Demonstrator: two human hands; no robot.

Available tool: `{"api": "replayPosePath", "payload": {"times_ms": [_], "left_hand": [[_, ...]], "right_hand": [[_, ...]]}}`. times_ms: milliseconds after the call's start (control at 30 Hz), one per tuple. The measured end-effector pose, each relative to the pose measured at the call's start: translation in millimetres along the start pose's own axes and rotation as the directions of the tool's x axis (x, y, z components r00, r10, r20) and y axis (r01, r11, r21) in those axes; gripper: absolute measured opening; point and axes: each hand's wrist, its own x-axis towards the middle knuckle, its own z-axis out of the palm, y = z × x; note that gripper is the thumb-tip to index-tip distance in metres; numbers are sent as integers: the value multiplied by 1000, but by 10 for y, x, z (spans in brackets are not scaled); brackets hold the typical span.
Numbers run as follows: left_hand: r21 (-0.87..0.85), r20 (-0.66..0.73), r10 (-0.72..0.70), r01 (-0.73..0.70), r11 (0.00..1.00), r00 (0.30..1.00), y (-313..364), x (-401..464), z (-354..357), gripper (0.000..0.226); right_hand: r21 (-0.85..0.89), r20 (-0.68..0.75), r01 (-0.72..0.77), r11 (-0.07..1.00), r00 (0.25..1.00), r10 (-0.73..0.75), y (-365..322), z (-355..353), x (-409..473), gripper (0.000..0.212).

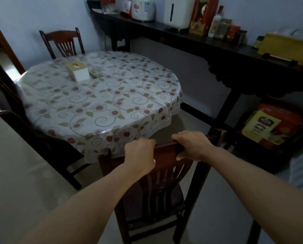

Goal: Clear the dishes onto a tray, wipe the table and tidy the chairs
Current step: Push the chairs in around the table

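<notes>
Your hands: left hand (140,154) and right hand (193,145) both curl over the top rail of the near chair (164,175), fingers wrapped round the wood.
Chair: it stands just short of the table (101,95), seat not yet under.
Risk: push crookedly and the back may snag the hanging tablecloth (147,124), dragging it.
Tabletop: a tissue box (78,71) remains; the blurred item beside it may be a dish.
Far chair (64,43): tucked in.

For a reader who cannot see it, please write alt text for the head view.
Both hands, left hand and right hand, grip the top rail of a dark wooden chair beside a round table with a floral cloth. A tissue box stands on the table's far side.
</notes>
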Motion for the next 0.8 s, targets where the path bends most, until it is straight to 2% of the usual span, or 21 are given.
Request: {"api": "replayPosePath", "payload": {"times_ms": [167,433,700,800], "left_hand": [[-3,-33,22,-22,1000,999,-195,409,-43,35],[11,-64,-21,22,1000,998,-18,1082,-49,40],[46,33,-237,235,971,971,469,2013,-31,36],[80,38,-269,265,961,962,641,2281,47,34]], "right_hand": [[-15,36,-5,1000,999,5,141,-141,382,46],[-27,-21,42,999,999,-42,777,-208,850,57],[-51,-79,163,985,983,-167,1720,-103,1398,59],[-46,-112,207,977,971,-211,2008,-43,1551,56]]}}
